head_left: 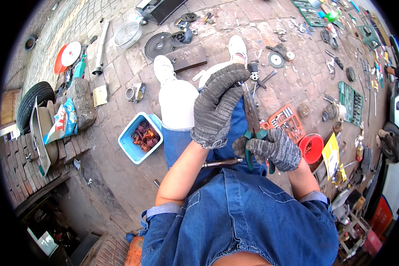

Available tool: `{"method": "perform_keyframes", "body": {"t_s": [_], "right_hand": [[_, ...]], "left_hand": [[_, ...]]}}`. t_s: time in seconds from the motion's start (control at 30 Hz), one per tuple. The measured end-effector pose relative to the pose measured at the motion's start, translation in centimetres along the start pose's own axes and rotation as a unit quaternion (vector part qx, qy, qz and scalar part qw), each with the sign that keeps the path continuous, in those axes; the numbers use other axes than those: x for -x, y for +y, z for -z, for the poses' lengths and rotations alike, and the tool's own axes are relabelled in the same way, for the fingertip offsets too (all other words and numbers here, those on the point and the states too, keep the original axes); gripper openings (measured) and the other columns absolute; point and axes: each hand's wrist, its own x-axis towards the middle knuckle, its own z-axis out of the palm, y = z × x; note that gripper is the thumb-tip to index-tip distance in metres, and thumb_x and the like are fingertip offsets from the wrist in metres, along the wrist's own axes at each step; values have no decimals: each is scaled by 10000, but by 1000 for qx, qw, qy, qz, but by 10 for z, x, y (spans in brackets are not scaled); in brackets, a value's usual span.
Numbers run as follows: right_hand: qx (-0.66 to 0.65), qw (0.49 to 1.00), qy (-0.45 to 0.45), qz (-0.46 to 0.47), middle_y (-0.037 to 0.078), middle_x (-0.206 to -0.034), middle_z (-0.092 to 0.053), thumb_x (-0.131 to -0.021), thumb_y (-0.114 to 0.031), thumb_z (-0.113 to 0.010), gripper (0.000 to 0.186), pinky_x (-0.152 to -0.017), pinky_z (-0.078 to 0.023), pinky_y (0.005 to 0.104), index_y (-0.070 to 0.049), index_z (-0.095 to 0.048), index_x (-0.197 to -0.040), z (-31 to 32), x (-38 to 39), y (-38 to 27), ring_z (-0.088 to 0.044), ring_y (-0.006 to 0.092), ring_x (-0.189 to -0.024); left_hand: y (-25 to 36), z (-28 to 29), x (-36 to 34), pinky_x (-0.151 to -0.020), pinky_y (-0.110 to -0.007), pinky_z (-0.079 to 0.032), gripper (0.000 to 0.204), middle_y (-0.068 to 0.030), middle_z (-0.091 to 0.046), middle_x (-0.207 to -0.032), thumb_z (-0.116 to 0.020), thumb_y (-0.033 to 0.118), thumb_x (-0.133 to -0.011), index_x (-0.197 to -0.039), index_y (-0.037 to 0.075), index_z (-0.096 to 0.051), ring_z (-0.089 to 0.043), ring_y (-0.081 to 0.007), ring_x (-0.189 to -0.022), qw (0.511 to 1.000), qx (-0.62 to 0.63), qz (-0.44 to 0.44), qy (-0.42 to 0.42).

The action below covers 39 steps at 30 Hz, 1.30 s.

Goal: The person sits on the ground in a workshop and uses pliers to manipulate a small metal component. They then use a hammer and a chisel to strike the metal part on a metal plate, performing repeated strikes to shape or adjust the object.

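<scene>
Both my hands wear grey knitted gloves. My right hand (277,150) is closed round the green handles of long-nose pliers (252,113), whose dark jaws point away from me, above my lap. My left hand (218,106) is raised beside the jaws. Its fingers are bent together at the pliers' tip, and whatever they pinch there is too small or hidden to name. Across my lap, below the pliers, lies a slim metal rod-like tool (221,163).
Left of my legs stands a blue basin (127,142) with dark reddish pieces. On my right are an orange-red tool case (279,116), a red bucket (318,155) and a green socket set (354,95). Fan parts (159,45) and a dark metal bar (190,61) lie by my feet.
</scene>
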Motion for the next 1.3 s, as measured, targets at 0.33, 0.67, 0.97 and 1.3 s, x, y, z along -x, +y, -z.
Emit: {"method": "perform_keyframes", "body": {"t_s": [0.33,0.67,0.97,1.3], "right_hand": [[-320,944,-20,82,38,-712,-637,-800,-275,-641,272,-576,-425,206,-8,-647,-853,-11,-10,14,-552,87,-624],[37,981,134,137,55,-682,-635,-824,-242,-626,242,-527,-443,276,-8,-627,-884,-21,-18,37,-569,110,-584],[212,932,252,154,168,-717,-610,-752,-335,-689,373,-582,-477,369,-3,-603,-897,-41,-29,17,-616,284,-629],[241,853,339,314,143,-754,-610,-754,-158,-678,176,-590,-475,347,-47,-617,-876,-41,-62,39,-609,274,-648]], "left_hand": [[-13,14,-2,-884,-320,-458,203,-134,-620,-1042,-539,-14,-847,-1044,-21,-591,-595,-216,-975,999,3,-41,-21],[0,15,-5,-834,-316,-489,162,-130,-647,-928,-548,21,-855,-992,-40,-609,-625,-217,-880,999,-6,-30,-18],[8,-1,-2,-707,-266,-511,152,-101,-653,-872,-537,34,-875,-983,-44,-611,-634,-164,-769,976,142,70,148],[12,-18,-12,-709,-309,-551,193,-149,-631,-912,-534,14,-874,-1041,-75,-572,-643,-232,-791,929,263,119,233]]}}
